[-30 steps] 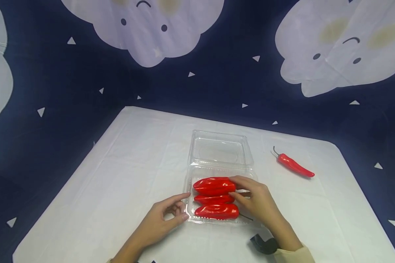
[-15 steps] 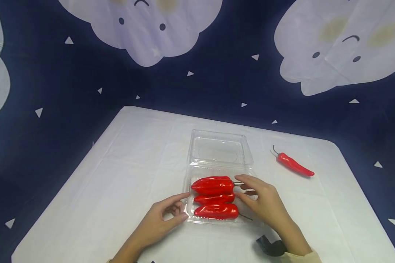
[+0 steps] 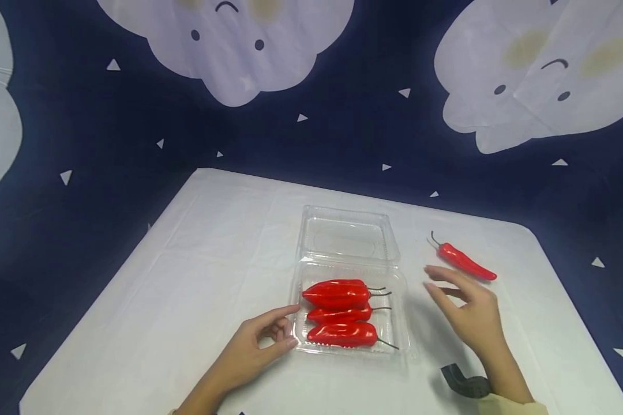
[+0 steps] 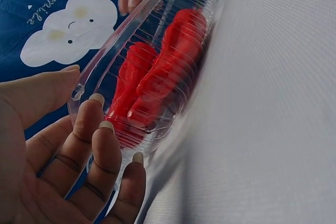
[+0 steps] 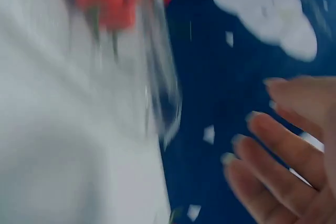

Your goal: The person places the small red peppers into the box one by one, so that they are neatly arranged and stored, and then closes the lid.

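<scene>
Several glossy red chili peppers (image 3: 341,334) lie side by side in the base of an open clear plastic clamshell container (image 3: 402,323), stems pointing right. My left hand (image 3: 254,346) holds the container's left rim, its thumb and index fingertips at the edge. In the left wrist view the other fingers of the left hand (image 4: 79,156) are bent against the ribbed side wall. Away to the container's right is my right hand (image 3: 469,311), holding nothing, fingers loosely bent. Just beyond its fingers lies a single slimmer red chili pepper (image 3: 466,262) on the table.
The container's hinged lid (image 3: 348,233) lies folded back on the white-covered table (image 3: 228,242). A dark curved piece (image 3: 464,383) sits by the right wrist. Behind the table hangs a navy cloth (image 3: 342,138) with cloud faces and small triangles.
My right hand has let go of the peppers and moved right, out of the container toward the lone pepper. Their stems now show. The left hand stays at the rim.
</scene>
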A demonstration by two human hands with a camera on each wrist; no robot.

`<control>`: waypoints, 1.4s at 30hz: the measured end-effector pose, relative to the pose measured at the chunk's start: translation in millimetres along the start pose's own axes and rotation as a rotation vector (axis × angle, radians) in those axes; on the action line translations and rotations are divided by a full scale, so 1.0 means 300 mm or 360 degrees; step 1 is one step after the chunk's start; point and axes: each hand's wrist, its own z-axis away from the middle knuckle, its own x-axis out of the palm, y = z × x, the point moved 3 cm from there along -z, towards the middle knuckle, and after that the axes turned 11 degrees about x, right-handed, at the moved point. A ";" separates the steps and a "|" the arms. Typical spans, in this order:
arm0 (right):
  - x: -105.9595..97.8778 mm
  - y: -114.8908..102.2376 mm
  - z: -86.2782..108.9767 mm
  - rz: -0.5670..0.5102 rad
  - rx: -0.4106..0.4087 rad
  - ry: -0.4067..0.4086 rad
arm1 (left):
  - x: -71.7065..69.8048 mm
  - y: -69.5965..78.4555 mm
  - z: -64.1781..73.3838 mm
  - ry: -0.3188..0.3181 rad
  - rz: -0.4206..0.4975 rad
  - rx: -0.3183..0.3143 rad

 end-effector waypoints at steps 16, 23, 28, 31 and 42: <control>-0.162 0.469 -0.026 -0.0066 0.1193 0.0335 | 0.000 0.000 -0.001 0.0006 -0.0001 0.0018; -0.122 0.527 -0.040 0.0053 0.1208 0.0160 | -0.001 0.002 -0.003 0.0002 0.0012 0.0010; -0.108 0.521 -0.047 0.0110 0.1151 0.0148 | -0.001 0.003 -0.004 0.0010 0.0009 0.0017; -0.099 0.520 -0.055 0.0160 0.1102 0.0144 | -0.003 0.002 -0.005 0.0010 0.0007 0.0024; -0.080 0.549 -0.107 0.0147 0.1021 0.0094 | -0.004 0.001 0.000 0.0009 0.0006 0.0016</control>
